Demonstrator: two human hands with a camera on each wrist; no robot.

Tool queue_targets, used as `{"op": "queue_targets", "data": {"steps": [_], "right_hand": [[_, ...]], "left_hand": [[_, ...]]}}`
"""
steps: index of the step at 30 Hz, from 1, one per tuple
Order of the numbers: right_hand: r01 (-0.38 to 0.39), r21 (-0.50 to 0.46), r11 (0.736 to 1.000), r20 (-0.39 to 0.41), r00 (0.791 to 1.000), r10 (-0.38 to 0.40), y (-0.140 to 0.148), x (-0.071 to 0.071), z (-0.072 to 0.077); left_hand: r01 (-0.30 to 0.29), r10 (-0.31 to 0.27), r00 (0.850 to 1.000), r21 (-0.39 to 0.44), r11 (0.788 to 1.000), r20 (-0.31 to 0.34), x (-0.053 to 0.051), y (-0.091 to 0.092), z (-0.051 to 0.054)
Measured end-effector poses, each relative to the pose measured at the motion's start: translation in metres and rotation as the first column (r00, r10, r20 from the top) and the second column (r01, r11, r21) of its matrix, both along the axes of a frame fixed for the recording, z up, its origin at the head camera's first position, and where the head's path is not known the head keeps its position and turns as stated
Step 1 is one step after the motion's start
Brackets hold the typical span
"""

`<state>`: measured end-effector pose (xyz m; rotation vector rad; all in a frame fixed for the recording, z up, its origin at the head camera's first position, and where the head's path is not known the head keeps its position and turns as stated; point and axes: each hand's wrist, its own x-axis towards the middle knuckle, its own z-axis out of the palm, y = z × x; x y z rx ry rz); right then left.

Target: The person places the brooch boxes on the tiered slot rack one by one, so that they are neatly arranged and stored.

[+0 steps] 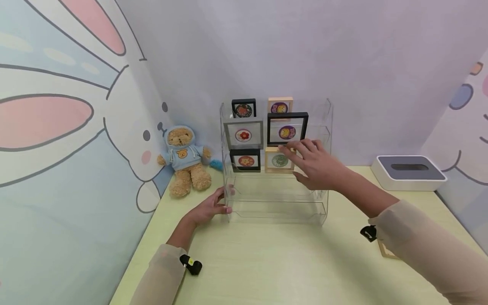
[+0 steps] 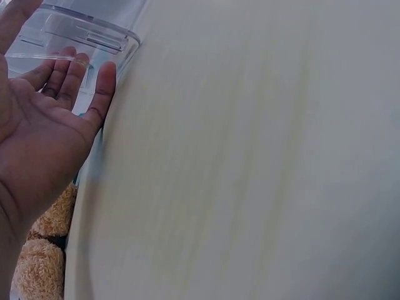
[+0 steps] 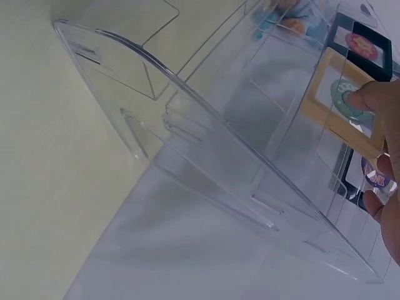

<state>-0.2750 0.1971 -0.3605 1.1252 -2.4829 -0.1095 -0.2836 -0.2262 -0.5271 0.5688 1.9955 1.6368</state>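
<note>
A clear tiered display rack stands on the table, holding several small framed round pictures. My left hand holds its lower left side, the thumb in front and the fingers farther back; the left wrist view shows those fingers by the clear plastic. At the rack's right side, my right hand reaches to a light wooden picture frame with a green round picture. A fingertip touches its top edge, and the thumb overlaps its front in the right wrist view. Just above stands a black picture frame.
A grey frame and a black frame stand on the rack's left half. A teddy bear sits left of it. A white-grey tissue box is at the right. Part of a wooden frame shows beneath the right sleeve.
</note>
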Motion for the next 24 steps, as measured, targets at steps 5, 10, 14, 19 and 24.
{"op": "queue_targets", "data": {"steps": [5,10,14,19,24], "right_hand": [[-0.061,-0.139,0.988,-0.019,0.998,0.059,0.022,0.009,-0.001],[-0.061,-0.25,0.966,-0.048,0.998,0.051,0.062,0.027,-0.008],[-0.021,-0.327,0.945,-0.04,0.999,0.009,0.105,0.05,-0.022],[0.066,-0.38,0.923,0.014,0.998,-0.065,0.168,0.08,-0.049],[0.16,-0.398,0.903,0.072,0.987,-0.142,0.22,0.11,-0.088]], "left_hand": [[0.007,-0.007,1.0,0.0,1.0,-0.007,0.001,-0.001,0.0],[0.007,-0.007,1.0,0.003,1.0,-0.007,0.001,-0.002,0.0],[0.012,-0.012,1.0,-0.01,1.0,-0.012,0.001,-0.002,-0.001],[0.014,-0.014,1.0,-0.008,1.0,-0.018,0.001,-0.002,-0.001],[0.012,-0.012,1.0,-0.006,1.0,-0.016,0.0,-0.001,-0.001]]}}
